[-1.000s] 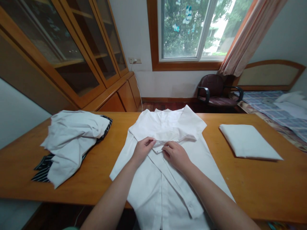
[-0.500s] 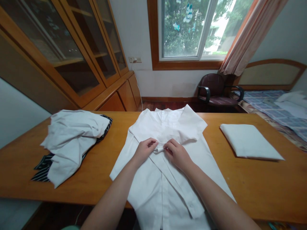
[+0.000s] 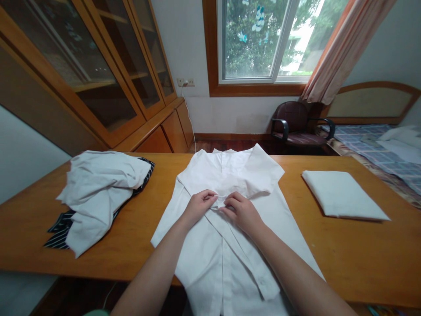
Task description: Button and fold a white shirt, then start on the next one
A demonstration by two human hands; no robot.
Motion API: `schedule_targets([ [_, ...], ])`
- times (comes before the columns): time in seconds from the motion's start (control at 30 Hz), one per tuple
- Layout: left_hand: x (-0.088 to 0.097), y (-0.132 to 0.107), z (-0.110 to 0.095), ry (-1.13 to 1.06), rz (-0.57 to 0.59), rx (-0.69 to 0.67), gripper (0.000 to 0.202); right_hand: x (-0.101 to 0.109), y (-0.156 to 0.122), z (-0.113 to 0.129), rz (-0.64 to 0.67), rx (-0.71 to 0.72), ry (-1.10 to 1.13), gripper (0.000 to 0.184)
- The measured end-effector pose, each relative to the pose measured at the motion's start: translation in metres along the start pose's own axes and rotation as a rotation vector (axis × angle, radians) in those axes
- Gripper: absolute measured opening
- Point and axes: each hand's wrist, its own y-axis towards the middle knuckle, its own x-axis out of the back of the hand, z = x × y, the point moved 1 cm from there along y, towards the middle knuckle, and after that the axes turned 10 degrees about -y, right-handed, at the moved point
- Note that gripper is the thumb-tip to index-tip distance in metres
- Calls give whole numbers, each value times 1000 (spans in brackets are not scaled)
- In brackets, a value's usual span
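A white long-sleeved shirt (image 3: 210, 250) lies spread over the wooden table, its lower part hanging past the near edge. One sleeve (image 3: 253, 267) runs diagonally across its front, cuff toward me at the lower right. Around the shirt's middle, my left hand (image 3: 198, 207) pinches a fold of the white cloth between thumb and fingers. Just right of it, my right hand (image 3: 241, 210) is also closed on the cloth, its fingertips bent together. A small gap separates the two hands. The exact grip under the right fingers is partly hidden.
On the table (image 3: 138, 237), a crumpled heap of white cloth (image 3: 101, 184) with black striped fabric (image 3: 59, 235) lies left. A flat, folded white bundle (image 3: 342, 193) rests right. Beyond stand a glass-fronted cabinet (image 3: 112, 57), an armchair (image 3: 292, 120) and a bed (image 3: 384, 136).
My right thumb and fingers have shifted slightly left along the cloth, closer to my left hand. My left hand and the shirt stay almost the same.
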Motion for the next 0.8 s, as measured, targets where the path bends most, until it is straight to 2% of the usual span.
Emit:
schedule_targets([
  [0.17, -1, 0, 0, -23, -11, 13, 30, 1, 1, 6, 3, -26, -34, 23],
  [0.43, -2, -2, -2, 33, 9, 20, 34, -1, 2, 11, -5, -64, -90, 26],
  [0.63, -3, -3, -5, 11, 18, 14, 31, -3, 2, 9, -20, -86, -67, 11],
  [0.8, -3, -3, -4, 11, 21, 22, 30, -2, 2, 8, -16, -78, -14, 10],
])
